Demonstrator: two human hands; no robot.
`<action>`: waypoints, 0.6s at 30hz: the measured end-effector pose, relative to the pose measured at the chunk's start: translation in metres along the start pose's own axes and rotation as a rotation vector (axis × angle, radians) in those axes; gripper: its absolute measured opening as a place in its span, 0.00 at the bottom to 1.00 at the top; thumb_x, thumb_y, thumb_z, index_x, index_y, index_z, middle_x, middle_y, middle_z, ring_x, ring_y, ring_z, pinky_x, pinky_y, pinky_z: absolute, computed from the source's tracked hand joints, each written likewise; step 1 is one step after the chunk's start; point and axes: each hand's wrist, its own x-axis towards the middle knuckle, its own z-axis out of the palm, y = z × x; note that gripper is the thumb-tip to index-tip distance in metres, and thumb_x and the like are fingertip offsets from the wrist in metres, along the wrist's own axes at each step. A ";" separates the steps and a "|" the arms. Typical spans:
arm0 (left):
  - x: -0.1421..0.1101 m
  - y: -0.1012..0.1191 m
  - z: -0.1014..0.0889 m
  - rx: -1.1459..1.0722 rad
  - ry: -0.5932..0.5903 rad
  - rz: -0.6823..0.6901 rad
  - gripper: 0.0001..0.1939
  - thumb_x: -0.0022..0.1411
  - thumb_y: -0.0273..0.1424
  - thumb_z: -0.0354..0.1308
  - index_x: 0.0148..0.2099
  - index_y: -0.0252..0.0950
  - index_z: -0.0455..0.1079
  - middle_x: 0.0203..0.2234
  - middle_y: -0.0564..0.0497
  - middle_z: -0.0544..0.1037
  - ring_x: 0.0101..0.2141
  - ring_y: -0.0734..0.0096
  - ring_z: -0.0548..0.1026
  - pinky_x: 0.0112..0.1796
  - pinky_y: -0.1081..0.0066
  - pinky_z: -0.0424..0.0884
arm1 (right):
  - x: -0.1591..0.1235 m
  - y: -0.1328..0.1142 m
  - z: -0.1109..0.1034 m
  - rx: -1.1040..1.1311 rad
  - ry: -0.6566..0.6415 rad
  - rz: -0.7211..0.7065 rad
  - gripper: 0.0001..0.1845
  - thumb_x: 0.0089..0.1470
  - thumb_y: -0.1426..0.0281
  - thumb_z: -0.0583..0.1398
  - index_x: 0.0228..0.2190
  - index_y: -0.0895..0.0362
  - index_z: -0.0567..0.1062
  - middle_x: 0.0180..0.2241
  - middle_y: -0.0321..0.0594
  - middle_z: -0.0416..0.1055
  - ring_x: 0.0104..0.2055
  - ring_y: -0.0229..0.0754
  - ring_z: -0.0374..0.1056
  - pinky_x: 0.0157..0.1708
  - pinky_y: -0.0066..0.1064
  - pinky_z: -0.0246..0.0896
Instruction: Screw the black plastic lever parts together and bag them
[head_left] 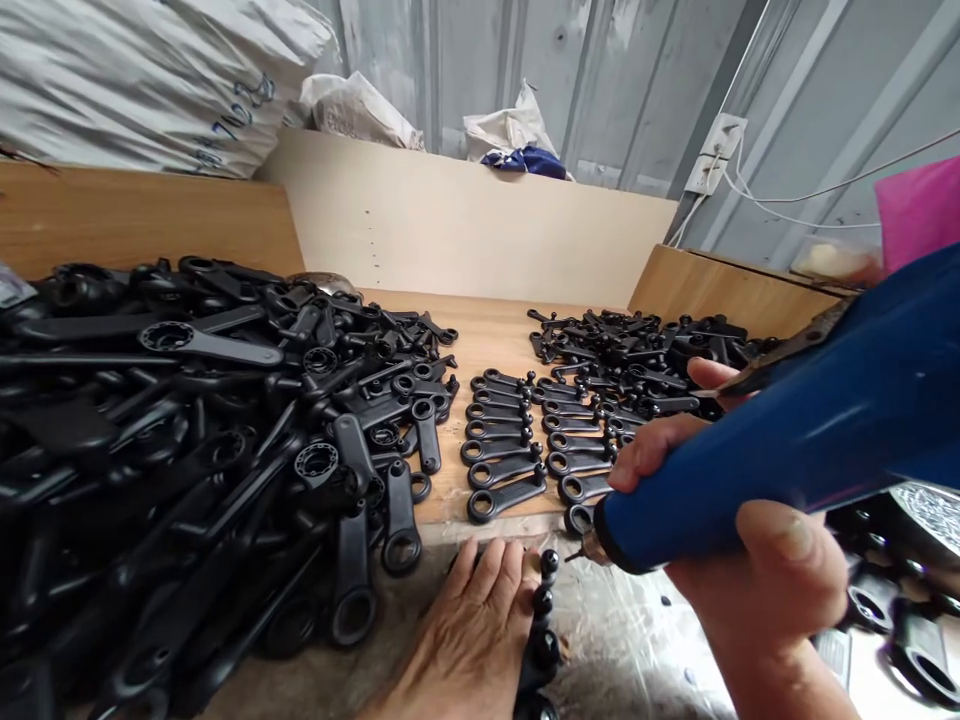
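Blue tool [720, 470], black parts [546, 600], apparently aligned

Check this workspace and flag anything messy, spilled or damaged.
Small dark specks and brownish crumbs lie on the metal surface right of the left hand, like stray debris. The black heap at left is jumbled, unlike the neat rows near the middle, but nothing looks plainly broken.

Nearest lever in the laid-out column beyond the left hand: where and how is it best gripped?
Probably pinch the lever mid-shank, from above and the near side: it lies flat crosswise, ring end left, ball stud right, with wood in front and a neighbour close behind.
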 end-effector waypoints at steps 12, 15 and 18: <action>-0.004 0.000 0.006 -0.041 0.017 -0.032 0.38 0.63 0.50 0.43 0.68 0.33 0.44 0.63 0.38 0.54 0.61 0.44 0.52 0.59 0.49 0.50 | -0.002 0.011 -0.004 -0.066 -0.067 -0.031 0.33 0.39 0.54 0.66 0.47 0.50 0.66 0.23 0.35 0.71 0.22 0.45 0.67 0.20 0.34 0.60; -0.004 0.001 0.009 -0.033 0.025 -0.040 0.39 0.63 0.50 0.44 0.68 0.34 0.43 0.63 0.38 0.53 0.61 0.43 0.52 0.59 0.49 0.50 | -0.002 0.014 -0.004 -0.066 -0.085 -0.047 0.31 0.41 0.55 0.66 0.46 0.50 0.65 0.23 0.34 0.70 0.22 0.44 0.67 0.21 0.35 0.60; -0.004 0.002 0.007 -0.028 0.011 -0.046 0.37 0.63 0.50 0.45 0.67 0.34 0.46 0.63 0.38 0.53 0.61 0.42 0.52 0.59 0.48 0.50 | -0.002 0.015 -0.003 -0.049 -0.075 -0.044 0.34 0.39 0.54 0.66 0.47 0.51 0.64 0.22 0.33 0.71 0.22 0.43 0.66 0.21 0.33 0.60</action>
